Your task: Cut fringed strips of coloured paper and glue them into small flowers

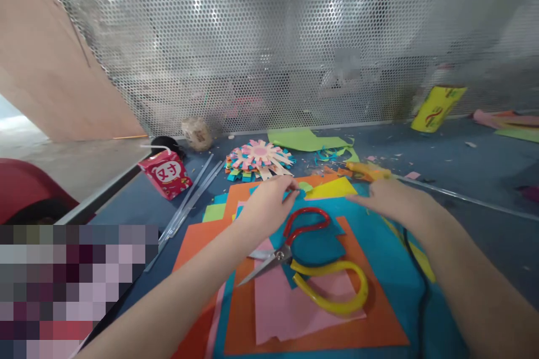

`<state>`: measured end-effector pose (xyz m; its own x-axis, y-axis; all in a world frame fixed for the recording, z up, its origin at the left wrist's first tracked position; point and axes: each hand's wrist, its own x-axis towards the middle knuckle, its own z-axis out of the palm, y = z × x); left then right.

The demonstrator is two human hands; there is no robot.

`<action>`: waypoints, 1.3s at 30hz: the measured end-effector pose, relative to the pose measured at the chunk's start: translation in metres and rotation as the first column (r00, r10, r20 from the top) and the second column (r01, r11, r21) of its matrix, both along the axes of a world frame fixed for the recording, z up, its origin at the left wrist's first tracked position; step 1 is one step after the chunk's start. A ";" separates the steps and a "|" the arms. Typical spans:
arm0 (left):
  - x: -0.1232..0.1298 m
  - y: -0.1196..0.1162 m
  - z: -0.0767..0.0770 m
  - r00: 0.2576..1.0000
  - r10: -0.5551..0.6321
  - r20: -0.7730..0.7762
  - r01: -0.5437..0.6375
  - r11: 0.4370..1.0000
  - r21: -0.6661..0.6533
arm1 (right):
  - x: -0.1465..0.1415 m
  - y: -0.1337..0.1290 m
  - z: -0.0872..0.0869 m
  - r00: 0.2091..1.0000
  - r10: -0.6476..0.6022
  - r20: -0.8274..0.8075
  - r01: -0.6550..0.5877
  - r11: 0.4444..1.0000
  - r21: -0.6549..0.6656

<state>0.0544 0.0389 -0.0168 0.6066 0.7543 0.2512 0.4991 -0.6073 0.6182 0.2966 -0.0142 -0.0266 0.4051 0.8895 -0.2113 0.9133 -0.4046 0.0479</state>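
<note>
Open scissors [283, 254], blue scrap [300, 195] in left fingers [288, 182]

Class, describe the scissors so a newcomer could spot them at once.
On the dark blue table lies a pile of coloured paper. On top, below the hands, rest the scissors, blades apart. Unlike the flat sheets around them, they have one red and one yellow handle.

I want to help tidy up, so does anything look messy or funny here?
Yes! Blue paper shreds lie loose behind the glue gun, like cutting leftovers. The scissors also sit open on the papers.
</note>
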 end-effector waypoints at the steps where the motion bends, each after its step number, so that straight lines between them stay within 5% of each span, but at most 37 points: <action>1: 0.005 0.005 -0.004 1.000 -0.022 -0.005 0.022 1.000 0.009 | -0.002 -0.002 -0.002 1.000 0.014 -0.005 -0.015 0.998 -0.066; 10: 0.019 0.032 -0.044 0.989 -0.145 0.023 0.145 0.989 0.030 | -0.020 -0.001 -0.006 0.998 0.055 0.012 -0.049 0.957 -0.285; 20: 0.021 0.037 -0.045 0.991 -0.118 0.063 0.120 0.993 -0.021 | -0.049 0.004 -0.009 0.971 0.238 0.036 -0.234 0.968 -0.092; 30: 0.030 0.041 -0.055 0.993 -0.118 -0.023 0.118 0.993 -0.019 | -0.058 0.009 -0.016 0.982 0.153 0.113 -0.141 0.984 -0.106; 39: 0.024 0.047 -0.061 0.990 -0.124 -0.064 0.128 0.989 0.070 | -0.034 0.044 -0.004 0.984 0.054 0.169 -0.085 0.980 0.180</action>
